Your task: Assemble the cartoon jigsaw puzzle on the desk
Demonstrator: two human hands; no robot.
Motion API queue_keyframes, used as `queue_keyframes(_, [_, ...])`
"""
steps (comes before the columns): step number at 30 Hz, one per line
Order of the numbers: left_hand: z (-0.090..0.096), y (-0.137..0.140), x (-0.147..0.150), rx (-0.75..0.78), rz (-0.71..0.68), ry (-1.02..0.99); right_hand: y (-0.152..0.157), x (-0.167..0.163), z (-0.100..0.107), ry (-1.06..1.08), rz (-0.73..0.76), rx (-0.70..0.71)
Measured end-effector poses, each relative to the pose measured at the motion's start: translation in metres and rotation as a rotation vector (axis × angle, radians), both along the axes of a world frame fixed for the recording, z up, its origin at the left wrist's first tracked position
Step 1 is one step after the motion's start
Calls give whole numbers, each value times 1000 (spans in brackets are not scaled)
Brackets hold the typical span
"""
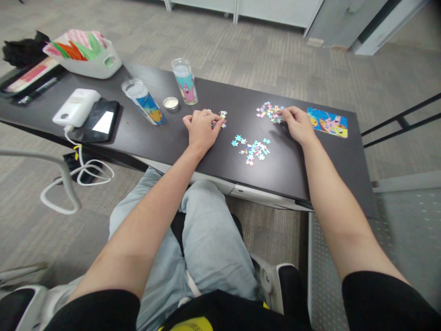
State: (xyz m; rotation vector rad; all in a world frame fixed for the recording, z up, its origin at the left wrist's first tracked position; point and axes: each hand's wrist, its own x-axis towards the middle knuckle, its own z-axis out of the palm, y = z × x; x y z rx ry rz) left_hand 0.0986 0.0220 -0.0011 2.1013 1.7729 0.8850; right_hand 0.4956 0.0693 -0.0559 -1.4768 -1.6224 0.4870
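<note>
The left cluster of jigsaw pieces, partly covered, showed no clear long axis. The middle cluster sprawled loosely, with teal bits straying toward its upper left and upper right and a paler tip trailing toward the person. The right cluster stretched mainly sideways, sloping down a little at its right end. Beyond it, a rectangular picture card lay with its long axis running left to right, its right end slightly nearer the person.

The left hand rested palm down over the left cluster, fingers bent among the pieces; whether it grasped one could not be told. The middle cluster lay between the hands, nearer the person than the other two. The right hand had its thumb and fingers drawn together at the right cluster's right edge; whether a piece was pinched there could not be told. The card sat just beyond this hand.

The dark desk carried, from the left, a white basket of colourful items, a white charging device, a smartphone, and two clear cartoon-printed tumblers with a small round lid between them. Grey carpet surrounded it; a perforated panel stood at the right.
</note>
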Motion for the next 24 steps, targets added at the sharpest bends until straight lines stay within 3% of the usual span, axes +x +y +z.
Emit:
queue_keyframes(5, [1,3,-4,-35,8,-46,1,-2,0,-1,7,27])
queue_keyframes(11, [-1,4,-1,-89,-63,62,0,-5,1,0,-14,7])
queue_keyframes(24, [-3,5,-5,-83,-42,-32,-2,-5,4,11,-5,10])
